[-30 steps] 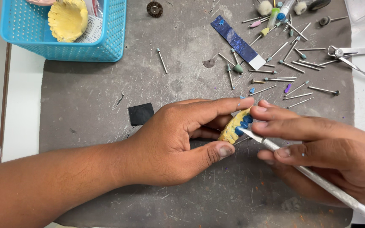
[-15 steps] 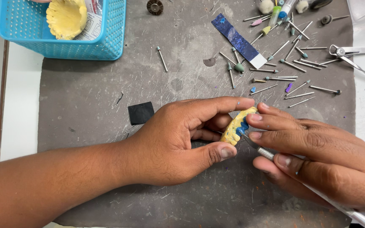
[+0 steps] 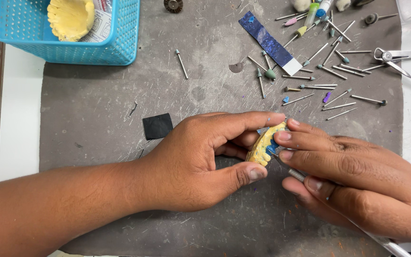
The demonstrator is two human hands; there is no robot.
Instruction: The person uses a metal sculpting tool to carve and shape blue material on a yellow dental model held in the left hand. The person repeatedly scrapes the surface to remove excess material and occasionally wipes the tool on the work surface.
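Fingertips [image 3: 281, 135] of both hands meet on a small yellow dental cast [image 3: 264, 145]: the left hand [image 3: 200, 162] pinches it between thumb and forefinger above the grey mat [image 3: 96, 123], while the right hand [image 3: 353, 176], clamped on a slim metal instrument [image 3: 293, 172], works its blue wax. It looks light, rigid and brittle, best gripped by its edges.

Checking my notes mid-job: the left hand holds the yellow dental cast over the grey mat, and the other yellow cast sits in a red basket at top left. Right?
Not quite: the basket is blue, not red, as the head view shows. The rest holds: the left hand holds the yellow dental cast over the grey mat, and the other yellow cast sits in that basket.
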